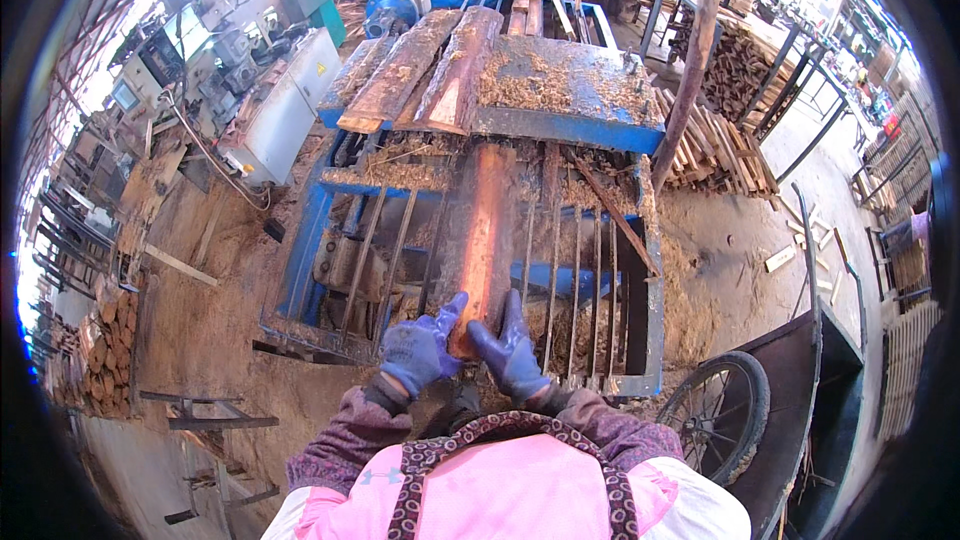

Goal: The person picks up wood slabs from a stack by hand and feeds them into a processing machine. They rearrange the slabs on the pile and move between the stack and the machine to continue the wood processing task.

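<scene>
A long reddish-brown wooden slab (484,230) lies lengthwise on the metal bar rack (580,270) of a blue sawing machine (560,80). Its far end reaches under the machine's sawdust-covered top. My left hand (420,348), in a blue glove, grips the slab's near end from the left. My right hand (510,350), also gloved in blue, holds the same end from the right. Two bark-covered slabs (430,65) rest on the machine's top, left of the sawdust.
A grey control cabinet (285,110) with cables stands left of the machine. A cart with a spoked wheel (715,415) is at my right. Stacked cut wood (715,150) lies beyond a leaning pole (690,65). Sawdust covers the floor. Log piles (105,350) sit far left.
</scene>
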A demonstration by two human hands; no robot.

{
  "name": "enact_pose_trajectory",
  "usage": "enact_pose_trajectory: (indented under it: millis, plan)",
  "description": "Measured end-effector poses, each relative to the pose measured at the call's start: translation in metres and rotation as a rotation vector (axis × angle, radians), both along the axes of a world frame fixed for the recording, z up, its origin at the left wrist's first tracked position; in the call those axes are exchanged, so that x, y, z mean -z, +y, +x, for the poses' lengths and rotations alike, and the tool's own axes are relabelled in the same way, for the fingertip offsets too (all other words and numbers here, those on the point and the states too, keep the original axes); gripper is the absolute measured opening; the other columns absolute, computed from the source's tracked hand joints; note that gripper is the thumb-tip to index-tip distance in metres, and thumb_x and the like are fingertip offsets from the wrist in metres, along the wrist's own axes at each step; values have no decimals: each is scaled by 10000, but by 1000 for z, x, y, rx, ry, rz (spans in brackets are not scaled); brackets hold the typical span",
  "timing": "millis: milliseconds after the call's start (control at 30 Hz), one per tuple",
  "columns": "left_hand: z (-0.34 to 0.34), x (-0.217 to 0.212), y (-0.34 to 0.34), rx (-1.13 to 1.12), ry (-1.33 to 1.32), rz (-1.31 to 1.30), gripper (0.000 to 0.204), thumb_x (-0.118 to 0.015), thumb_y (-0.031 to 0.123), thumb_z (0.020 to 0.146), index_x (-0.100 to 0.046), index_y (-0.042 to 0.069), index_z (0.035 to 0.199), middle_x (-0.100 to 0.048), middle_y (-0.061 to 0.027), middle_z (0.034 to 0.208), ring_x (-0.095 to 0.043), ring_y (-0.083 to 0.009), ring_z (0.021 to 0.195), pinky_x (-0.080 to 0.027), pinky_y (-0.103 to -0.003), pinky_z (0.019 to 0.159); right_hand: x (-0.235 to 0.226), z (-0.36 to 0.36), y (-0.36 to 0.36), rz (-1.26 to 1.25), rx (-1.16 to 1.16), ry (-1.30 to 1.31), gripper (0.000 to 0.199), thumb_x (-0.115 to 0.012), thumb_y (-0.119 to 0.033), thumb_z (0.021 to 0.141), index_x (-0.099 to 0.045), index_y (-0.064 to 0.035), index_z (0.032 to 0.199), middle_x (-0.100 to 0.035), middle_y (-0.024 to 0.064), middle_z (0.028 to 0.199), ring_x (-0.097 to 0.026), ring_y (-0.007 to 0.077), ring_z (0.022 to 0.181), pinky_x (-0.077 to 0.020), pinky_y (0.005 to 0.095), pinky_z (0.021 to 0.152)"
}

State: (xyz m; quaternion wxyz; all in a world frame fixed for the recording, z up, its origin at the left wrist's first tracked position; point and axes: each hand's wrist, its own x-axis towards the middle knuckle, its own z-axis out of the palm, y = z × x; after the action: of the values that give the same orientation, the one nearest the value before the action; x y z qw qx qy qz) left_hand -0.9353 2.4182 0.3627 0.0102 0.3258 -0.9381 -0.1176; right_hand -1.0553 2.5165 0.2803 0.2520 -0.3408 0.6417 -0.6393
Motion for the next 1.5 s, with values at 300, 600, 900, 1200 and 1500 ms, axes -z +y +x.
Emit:
enact_pose_trajectory:
  millis: [300, 600, 900, 1200, 1500]
  plan:
    - [-74, -28, -128, 234, 158, -10, 780, -661, 567, 720, -487, 155, 1360, -598, -210, 1192, -561, -345, 1131, -413, -470, 956, 33, -65, -79, 234, 124, 958, 541, -515, -296, 878, -440, -41, 1349, -416, 240, 1382, -391, 450, 1268, -322, 525, 1061]
    - [-172, -39, -278, 90, 6, -594, 788, -709, 400, 721, -372, 281, 1424, -354, -160, 1469, -487, -394, 1196, -479, -487, 886, 0, -117, -131, 194, 242, 859, 550, -561, -349, 885, -476, 7, 1295, -505, 252, 1281, -451, 450, 1201, -376, 479, 1019]
    - [-21, 8, -45, 322, 396, -247, 725, -710, 322, 657, -510, 172, 1338, -425, -232, 1398, -598, -387, 962, -531, -447, 705, -14, -65, -66, 182, -210, 135, 304, -591, -226, 936, -557, 7, 1129, -615, 71, 1028, -590, 182, 847, -489, 302, 747]
    - [40, 56, 49, 167, 317, -74, 780, -696, 330, 684, -411, 218, 1402, -347, -199, 1470, -647, -307, 785, -525, -393, 616, 77, 13, 17, 30, -224, -372, 249, -583, -258, 941, -577, -67, 1100, -587, -22, 899, -542, 115, 753, -454, 281, 651]
    - [9, 11, 9, 207, 104, -47, 811, -722, 283, 694, -379, 276, 1429, -314, -194, 1489, -663, -354, 788, -535, -445, 643, 14, 8, 6, -24, 70, 178, 611, -558, -307, 916, -353, 33, 1380, -425, 296, 1333, -441, 374, 1244, -319, 415, 1077]
